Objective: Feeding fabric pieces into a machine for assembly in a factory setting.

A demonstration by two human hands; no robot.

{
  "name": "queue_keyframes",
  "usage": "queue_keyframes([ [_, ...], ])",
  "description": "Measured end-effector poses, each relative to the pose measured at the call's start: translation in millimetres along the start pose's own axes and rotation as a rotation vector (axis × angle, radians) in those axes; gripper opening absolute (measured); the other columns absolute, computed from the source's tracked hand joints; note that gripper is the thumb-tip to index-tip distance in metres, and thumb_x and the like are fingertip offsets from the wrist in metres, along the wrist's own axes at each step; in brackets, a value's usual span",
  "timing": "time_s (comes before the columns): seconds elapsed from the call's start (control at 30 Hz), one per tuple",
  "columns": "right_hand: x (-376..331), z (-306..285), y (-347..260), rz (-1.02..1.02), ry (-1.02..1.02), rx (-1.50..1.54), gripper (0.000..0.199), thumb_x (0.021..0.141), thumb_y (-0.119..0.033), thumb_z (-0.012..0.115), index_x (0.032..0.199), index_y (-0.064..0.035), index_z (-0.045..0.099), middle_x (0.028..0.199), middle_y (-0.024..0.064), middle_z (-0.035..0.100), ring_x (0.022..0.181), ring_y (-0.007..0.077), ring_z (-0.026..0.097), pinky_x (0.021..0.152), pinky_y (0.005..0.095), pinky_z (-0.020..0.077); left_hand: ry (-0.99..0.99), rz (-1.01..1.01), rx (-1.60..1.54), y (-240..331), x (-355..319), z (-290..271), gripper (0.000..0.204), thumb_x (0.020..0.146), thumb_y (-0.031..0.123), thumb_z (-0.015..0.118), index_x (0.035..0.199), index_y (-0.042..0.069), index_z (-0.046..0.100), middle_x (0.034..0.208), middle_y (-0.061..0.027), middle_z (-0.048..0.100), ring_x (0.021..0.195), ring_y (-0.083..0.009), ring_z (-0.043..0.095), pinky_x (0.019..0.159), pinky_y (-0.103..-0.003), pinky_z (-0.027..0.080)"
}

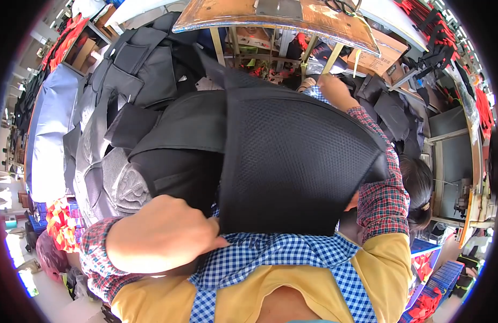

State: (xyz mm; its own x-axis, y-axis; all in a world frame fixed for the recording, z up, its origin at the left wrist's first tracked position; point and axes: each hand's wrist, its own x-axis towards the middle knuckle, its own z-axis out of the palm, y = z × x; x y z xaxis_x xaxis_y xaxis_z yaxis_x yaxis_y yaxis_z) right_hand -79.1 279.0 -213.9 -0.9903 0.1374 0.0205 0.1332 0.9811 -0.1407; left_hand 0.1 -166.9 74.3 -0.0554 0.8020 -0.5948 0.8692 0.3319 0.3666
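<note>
A large black padded mesh panel [297,156], part of a sewn bag piece, stands tilted across my lap and chest. Its flap [179,126] and more black cloth spread to the left. My left hand [163,234] is curled closed beside the panel's lower left edge; what its fingers hold, if anything, is hidden. My right hand [337,92] reaches past the far side of the panel, close under the wooden table. Its fingers are bent closed next to a bit of blue checked cloth [316,93], and their grip cannot be made out.
A heap of black bag pieces [133,70] lies at left. Ahead is a wooden tabletop [281,24] with black scissors [343,6] on it. A cardboard box [380,56] stands behind. At right is a dark-haired person's head [417,185], close to my right arm.
</note>
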Motion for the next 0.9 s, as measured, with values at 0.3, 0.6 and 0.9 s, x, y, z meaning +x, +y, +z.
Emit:
queue_keyframes([
  [0.3, 52.2, 72.5, -142.5, -0.407, -0.38, 1.034, 0.04, 0.087, -0.026, 0.063, 0.115, 0.0026, 0.059, 0.114, 0.0238, 0.062, 0.108, 0.0284, 0.062, 0.091, 0.0369, 0.0478, 0.175, -0.193, 0.006, -7.3, -37.0, 7.5, 0.046, 0.095, 0.041, 0.054, 0.07, 0.003, 0.054, 0.047, -0.0117, 0.051, 0.048, -0.0341, 0.056, 0.045, -0.04, 0.043],
  [0.6, 74.6, -9.4, -87.2, -0.22, 0.077, 0.688, 0.022, 0.091, -0.016, 0.061, 0.107, 0.0001, 0.064, 0.09, 0.0079, 0.069, 0.085, 0.0185, 0.066, 0.076, 0.0303, 0.0524, 0.127, -0.139, 0.045, -17.7, -26.0, -5.5, 0.044, 0.096, 0.038, 0.054, 0.069, 0.004, 0.056, 0.053, -0.0125, 0.055, 0.05, -0.0345, 0.057, 0.046, -0.041, 0.043],
  [0.9, -56.1, -206.4, -176.2, -0.832, 0.027, 0.384, 0.043, 0.096, -0.021, 0.056, 0.137, -0.0078, 0.048, 0.138, 0.0129, 0.051, 0.131, 0.0278, 0.045, 0.108, 0.0397, 0.0371, 0.129, 0.223, -0.006, -34.1, 36.2, -10.1, 0.048, 0.094, 0.041, 0.054, 0.071, 0.001, 0.063, 0.061, -0.0175, 0.06, 0.062, -0.0376, 0.062, 0.054, -0.044, 0.049],
])
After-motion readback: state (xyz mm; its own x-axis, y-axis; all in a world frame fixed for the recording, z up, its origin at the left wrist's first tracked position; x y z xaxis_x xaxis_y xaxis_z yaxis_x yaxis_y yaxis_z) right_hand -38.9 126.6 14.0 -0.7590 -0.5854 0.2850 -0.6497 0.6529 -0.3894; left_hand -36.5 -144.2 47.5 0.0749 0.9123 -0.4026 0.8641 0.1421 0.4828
